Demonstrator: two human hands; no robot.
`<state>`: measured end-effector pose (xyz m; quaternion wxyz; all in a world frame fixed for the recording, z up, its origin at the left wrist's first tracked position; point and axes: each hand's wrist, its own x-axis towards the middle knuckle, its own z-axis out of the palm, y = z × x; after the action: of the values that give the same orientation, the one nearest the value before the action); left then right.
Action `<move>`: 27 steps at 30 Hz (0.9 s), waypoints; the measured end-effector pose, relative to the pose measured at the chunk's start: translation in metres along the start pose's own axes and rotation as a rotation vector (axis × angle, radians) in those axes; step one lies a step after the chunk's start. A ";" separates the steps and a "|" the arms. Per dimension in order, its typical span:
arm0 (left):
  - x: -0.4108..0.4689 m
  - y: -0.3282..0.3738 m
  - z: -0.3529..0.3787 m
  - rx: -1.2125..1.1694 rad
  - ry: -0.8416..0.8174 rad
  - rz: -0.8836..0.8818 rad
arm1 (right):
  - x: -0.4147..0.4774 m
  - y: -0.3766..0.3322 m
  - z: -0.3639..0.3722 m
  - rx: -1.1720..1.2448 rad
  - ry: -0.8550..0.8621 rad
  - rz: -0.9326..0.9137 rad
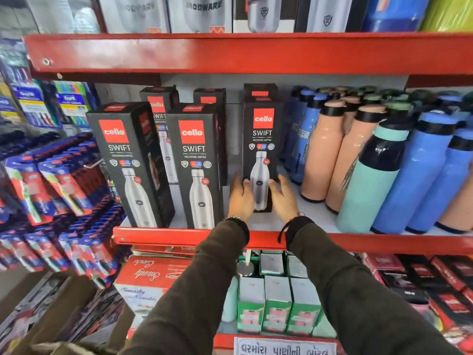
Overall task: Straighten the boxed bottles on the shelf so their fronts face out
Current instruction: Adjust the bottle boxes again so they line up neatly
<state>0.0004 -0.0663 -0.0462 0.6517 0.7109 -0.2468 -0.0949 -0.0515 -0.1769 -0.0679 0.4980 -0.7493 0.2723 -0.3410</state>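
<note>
Black Cello Swift bottle boxes stand on the red-edged shelf (179, 235). The right box (261, 139) stands upright with its front facing out, set further back than the others. My left hand (239, 197) presses its lower left side and my right hand (282, 198) presses its lower right side. The middle box (195, 162) faces out at the shelf's front. The left box (128, 160) is turned slightly, showing its right side. More black boxes (160, 103) stand behind them.
Loose peach, blue and teal bottles (378, 165) crowd the shelf right of the boxes. A red shelf beam (230, 51) runs overhead. Packs of toothbrushes (58, 190) hang at the left. Green and red boxes (276, 303) fill the lower shelf.
</note>
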 end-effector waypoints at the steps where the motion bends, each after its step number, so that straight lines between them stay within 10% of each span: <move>1: 0.005 -0.002 0.000 -0.014 -0.009 -0.024 | 0.002 0.002 0.000 -0.004 -0.005 -0.006; 27: -0.060 -0.014 -0.016 -0.008 0.043 0.087 | -0.077 -0.005 -0.027 0.200 0.010 -0.076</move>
<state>-0.0405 -0.0233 -0.0689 0.6634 0.6986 -0.2630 -0.0522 -0.1201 -0.1333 -0.0745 0.5559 -0.7039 0.2107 -0.3888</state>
